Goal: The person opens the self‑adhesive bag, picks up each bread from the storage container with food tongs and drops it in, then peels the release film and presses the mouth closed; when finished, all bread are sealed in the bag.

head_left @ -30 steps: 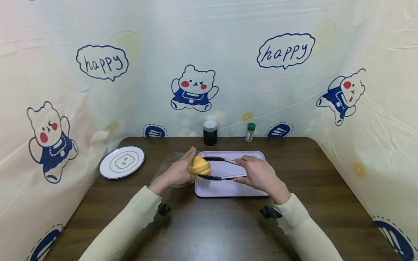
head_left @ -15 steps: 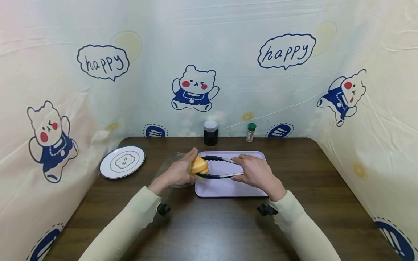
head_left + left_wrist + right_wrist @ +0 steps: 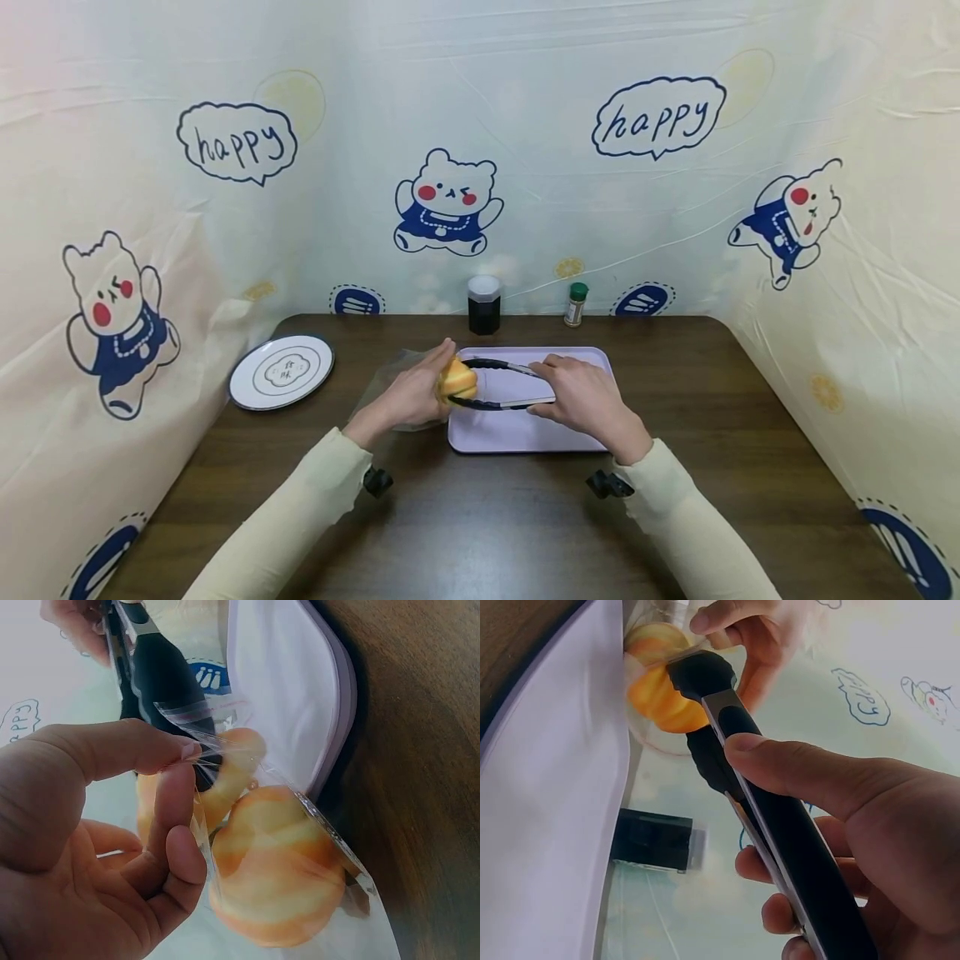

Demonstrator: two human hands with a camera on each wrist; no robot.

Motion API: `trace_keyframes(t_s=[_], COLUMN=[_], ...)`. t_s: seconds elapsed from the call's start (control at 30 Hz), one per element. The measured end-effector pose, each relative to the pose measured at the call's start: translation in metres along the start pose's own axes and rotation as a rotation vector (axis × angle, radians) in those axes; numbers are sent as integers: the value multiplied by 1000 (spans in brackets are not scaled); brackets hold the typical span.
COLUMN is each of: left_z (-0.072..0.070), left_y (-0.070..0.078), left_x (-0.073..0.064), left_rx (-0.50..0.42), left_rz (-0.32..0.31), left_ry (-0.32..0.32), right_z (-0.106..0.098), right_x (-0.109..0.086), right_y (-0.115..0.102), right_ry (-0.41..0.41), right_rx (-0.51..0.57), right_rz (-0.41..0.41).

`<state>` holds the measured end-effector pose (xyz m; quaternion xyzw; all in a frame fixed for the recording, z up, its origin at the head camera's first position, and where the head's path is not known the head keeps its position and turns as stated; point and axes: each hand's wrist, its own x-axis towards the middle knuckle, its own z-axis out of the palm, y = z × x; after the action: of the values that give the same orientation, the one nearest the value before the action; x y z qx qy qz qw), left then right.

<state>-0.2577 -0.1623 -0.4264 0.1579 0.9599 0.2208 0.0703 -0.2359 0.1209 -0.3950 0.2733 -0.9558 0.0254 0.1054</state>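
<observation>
My left hand (image 3: pixel 411 392) pinches the edge of a clear plastic bag (image 3: pixel 319 814) between thumb and index finger. Inside the bag lies a golden, striped bread roll (image 3: pixel 277 877). My right hand (image 3: pixel 588 400) grips black-tipped metal tongs (image 3: pixel 739 761) around their handles. Between the tong tips is a second bread roll (image 3: pixel 660 697), right at the bag's mouth and partly behind the plastic in the left wrist view. Both hands are above the left end of a pale purple tray (image 3: pixel 517 437), the right one farther over it.
On the left of the brown table (image 3: pixel 480 525) lies a white plate (image 3: pixel 262 392) with a dark rim. Along the back edge stand a dark jar (image 3: pixel 483 312) with a pale lid and a small green-capped shaker (image 3: pixel 575 307). A printed curtain (image 3: pixel 345 200) encloses the table's back and sides.
My right hand has shifted a little left with the tongs, bringing the held bread roll closer into the bag's mouth. My left hand stays nearly still at the bag.
</observation>
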Motion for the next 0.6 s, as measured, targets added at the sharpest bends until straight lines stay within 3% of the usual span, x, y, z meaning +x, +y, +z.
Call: trace_keyframes(t_s=[0.6], left_z=[0], left_y=[1], left_x=[0], left_rx=[-80], left_rz=[-33], left_ry=[53], right_z=[5], right_x=[0], right_y=[0], right_ry=[-13], right_rx=[46], right_rz=[36])
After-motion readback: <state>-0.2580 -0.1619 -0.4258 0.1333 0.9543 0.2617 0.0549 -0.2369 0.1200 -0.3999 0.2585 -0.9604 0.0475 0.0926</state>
